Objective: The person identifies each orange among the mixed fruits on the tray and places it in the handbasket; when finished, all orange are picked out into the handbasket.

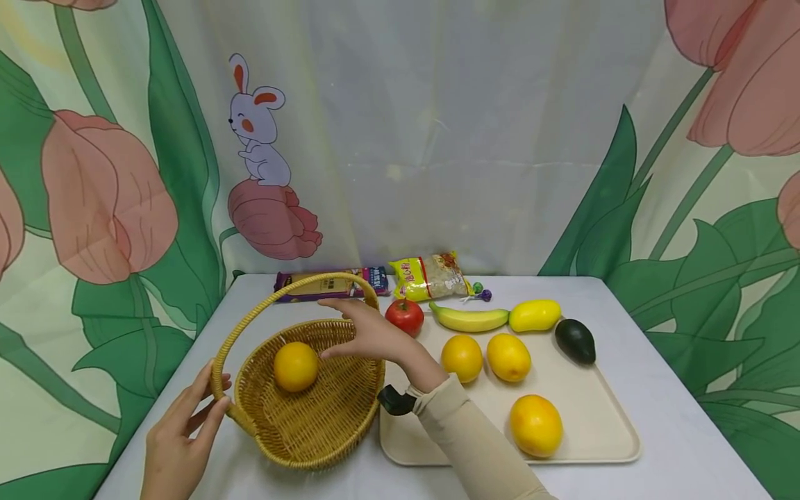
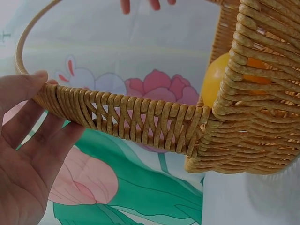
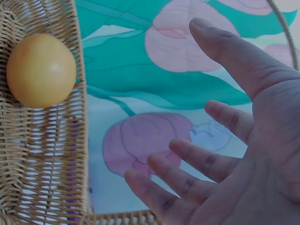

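A woven wicker basket (image 1: 319,423) with a tall arched handle (image 1: 228,333) stands on the left of the table. One round orange (image 1: 296,367) lies inside it, towards the back left. My left hand (image 1: 181,430) grips the handle low on its left side, thumb on one face and fingers on the other, as the left wrist view shows its hand (image 2: 28,140). Over the basket's right part reaches my right hand (image 1: 375,337), its fingers spread and holding nothing. In the right wrist view that hand (image 3: 225,164) is apart from the orange (image 3: 41,70).
Right of the basket, a cream tray (image 1: 600,430) bears several fruits: a tomato-like red fruit (image 1: 405,317), banana (image 1: 469,318), yellow mango (image 1: 535,315), dark avocado (image 1: 575,341) and yellow-orange fruits (image 1: 536,425). Behind lie a purple packet (image 1: 331,283), yellow snack bag (image 1: 431,276) and lollipops (image 1: 481,292).
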Motion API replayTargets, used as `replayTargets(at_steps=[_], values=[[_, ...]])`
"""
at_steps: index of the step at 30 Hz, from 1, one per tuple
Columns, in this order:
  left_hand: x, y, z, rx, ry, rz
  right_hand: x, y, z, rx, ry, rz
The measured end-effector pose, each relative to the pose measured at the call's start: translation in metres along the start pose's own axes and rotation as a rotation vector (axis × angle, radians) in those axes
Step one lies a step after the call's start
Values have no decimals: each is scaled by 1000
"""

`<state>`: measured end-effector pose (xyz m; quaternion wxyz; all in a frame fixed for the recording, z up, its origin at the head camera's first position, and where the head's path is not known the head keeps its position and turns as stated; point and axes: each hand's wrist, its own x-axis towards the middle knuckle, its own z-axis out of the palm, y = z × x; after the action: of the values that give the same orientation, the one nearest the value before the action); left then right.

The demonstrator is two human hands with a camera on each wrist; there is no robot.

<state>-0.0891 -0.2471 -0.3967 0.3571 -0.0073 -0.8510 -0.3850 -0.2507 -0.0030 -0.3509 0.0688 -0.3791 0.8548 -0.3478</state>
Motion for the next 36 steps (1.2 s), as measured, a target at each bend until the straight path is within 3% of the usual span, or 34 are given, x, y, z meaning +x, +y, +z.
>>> replayTargets(at_steps=[9,18,25,36], values=[[3,-2,-2,-7,-3,77,-18,0,-13,86,16,52],[0,-1,0,8,-12,-12,-34,1,-24,97,55,71],[2,1,0,-12,4,-11,-46,3,-35,72,105,43],[1,0,0,-5,-5,-35,-66,10,-47,103,166,123]])
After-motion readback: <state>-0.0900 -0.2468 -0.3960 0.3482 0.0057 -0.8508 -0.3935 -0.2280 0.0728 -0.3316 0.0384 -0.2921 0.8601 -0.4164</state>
